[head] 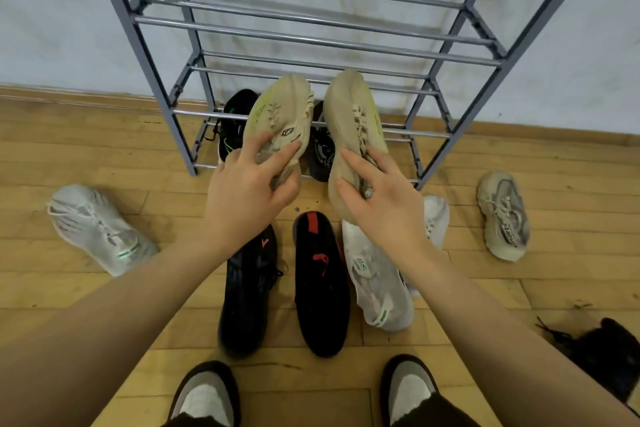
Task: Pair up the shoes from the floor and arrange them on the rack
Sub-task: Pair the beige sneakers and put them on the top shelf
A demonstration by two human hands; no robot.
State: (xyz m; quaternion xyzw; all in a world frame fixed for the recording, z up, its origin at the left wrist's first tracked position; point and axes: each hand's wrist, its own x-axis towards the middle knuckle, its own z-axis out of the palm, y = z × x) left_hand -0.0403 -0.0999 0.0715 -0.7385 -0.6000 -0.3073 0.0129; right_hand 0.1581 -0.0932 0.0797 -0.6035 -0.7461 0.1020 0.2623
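Two slippered feet (pixel 207 395) stand nearest on a scuffed wooden plank floor (pixel 86 322), shoes scattered all over it. Left hand (pixel 247 187) grips one beige sneaker (pixel 280 114), right hand (pixel 384 201) grips its twin (pixel 353 114), both up in front of the grey metal rack (pixel 311 42) against a pale wall (pixel 52 10).

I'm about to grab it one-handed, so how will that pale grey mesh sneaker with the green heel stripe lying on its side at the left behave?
The pale grey mesh sneaker probably feels light; its knit upper looks thin. It may flex when pinched. Already tipped sideways, it likely won't roll.
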